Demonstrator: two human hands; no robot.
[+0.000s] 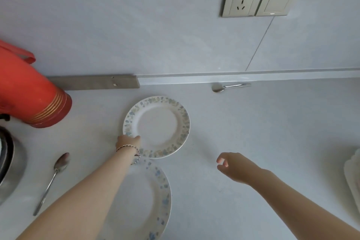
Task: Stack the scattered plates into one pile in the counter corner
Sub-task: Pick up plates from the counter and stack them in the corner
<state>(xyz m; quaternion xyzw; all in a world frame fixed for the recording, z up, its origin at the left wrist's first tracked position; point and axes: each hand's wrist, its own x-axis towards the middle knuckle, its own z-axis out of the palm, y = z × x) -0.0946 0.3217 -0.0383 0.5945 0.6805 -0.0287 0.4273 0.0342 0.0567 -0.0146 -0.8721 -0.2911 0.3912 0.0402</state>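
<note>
A: Your left hand [127, 141] is pinching the near-left rim of the round white ceramic plate with the blue-green floral border [156, 126], which lies flat on the pale grey table [253, 122], mid-table and a little out from the wall. What worries you?

B: That grip looks thin to me: fingertips on one edge only. If you lift the plate that way, it could tip and slip. Its near edge also sits just at the far rim of the second floral-bordered white plate [146, 200], which lies partly under your left forearm, so a dragged rim or a dropped arm could knock china on china.

A: And your right hand [231, 166]?

B: It hangs over bare table, fingers loosely curled, holding nothing, well apart from both plates. It could support the far side.

A: Count, please.

B: Two floral plates in plain view; some ridged white ware [352, 173] at the right edge, too cropped to name. Two metal spoons: a long one [52, 179] by the steel pot [7, 161], a small one [226, 86] against the wall. One red thermos flask [29, 95], which your elbow could catch.
</note>
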